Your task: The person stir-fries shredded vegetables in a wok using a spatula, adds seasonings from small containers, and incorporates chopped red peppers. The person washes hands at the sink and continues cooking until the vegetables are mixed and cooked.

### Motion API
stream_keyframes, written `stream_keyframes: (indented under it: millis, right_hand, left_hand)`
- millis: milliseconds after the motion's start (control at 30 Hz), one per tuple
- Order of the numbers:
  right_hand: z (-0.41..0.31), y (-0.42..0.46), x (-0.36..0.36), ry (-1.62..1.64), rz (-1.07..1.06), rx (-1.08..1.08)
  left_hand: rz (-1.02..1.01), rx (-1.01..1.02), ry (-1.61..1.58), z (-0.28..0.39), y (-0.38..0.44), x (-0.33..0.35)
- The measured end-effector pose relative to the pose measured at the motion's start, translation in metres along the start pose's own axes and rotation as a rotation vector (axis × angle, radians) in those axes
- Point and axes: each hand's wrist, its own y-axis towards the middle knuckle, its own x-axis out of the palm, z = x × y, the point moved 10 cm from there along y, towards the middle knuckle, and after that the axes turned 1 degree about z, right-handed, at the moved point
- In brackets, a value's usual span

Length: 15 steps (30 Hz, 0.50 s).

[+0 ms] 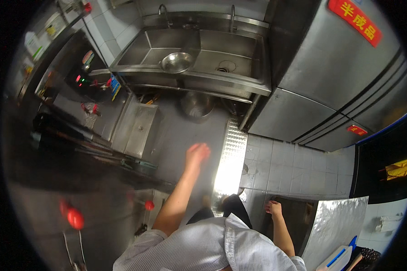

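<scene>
My left hand (198, 153) hangs in front of me above the grey floor, blurred, with its fingers loosely bent; nothing shows in it. My right hand (274, 207) is lower at the right, beside a dark-sided metal counter, its fingers curled, and I cannot tell whether it holds anything. Ahead stands a stainless steel double sink (193, 73) with two curved taps. A round metal bowl (177, 62) rests at the front rim of the sink, by the divider. Under the sink, a larger metal bowl (197, 105) sits on the floor.
A perforated metal drain cover (231, 155) runs along the floor towards the sink. Tall steel refrigerators (295, 115) stand at the right. At the left are a metal trough (139, 128) and dark equipment with red-knobbed levers (75, 218). A steel counter top (337, 220) lies at the lower right.
</scene>
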Motion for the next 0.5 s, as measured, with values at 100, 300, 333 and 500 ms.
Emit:
stream_keyframes:
  millis: [100,300,333,500]
  right_hand:
    - [-0.053,0.031,0.005,0.026,0.043,0.041]
    - [-0.312,0.087,0.109,0.113,-0.216,-0.236]
    - [-0.371,0.078,0.14,0.11,-0.322,-0.337]
    - [-0.582,0.081,0.25,0.133,-0.557,-0.511]
  left_hand:
    - [-0.092,0.032,-0.008,0.052,0.072,0.058]
    - [-0.102,0.174,0.037,0.146,0.223,0.149]
    - [-0.111,0.178,0.049,0.156,0.247,0.158]
    - [-0.117,0.167,0.123,0.186,0.38,0.222]
